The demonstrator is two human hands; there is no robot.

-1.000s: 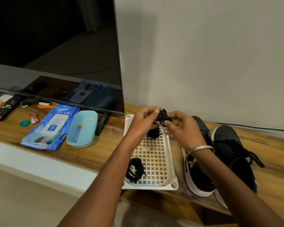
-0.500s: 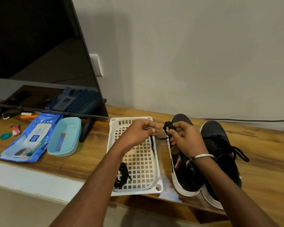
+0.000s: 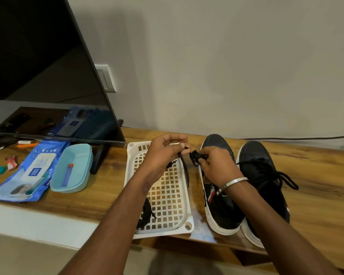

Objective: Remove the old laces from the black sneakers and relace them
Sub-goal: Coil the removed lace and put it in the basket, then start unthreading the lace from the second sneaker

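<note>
Black lace bundle [image 3: 195,158] pinched in right hand [image 3: 216,167], just above left sneaker [image 3: 216,195]; loose end [image 3: 184,165] nipped by left hand [image 3: 165,153], dangling over white basket [image 3: 185,207]. Best unwound slowly, coil held firm, end drawn out straight to avoid knots. Right sneaker [image 3: 262,175] laced. Second lace coil [image 3: 146,213] lying in basket. Teal dish [image 3: 77,157] holding blue tube [image 3: 67,174].

Black sneakers [image 3: 244,187] side by side on shelf (right one laced); lace [image 3: 195,157] bundled.
</note>
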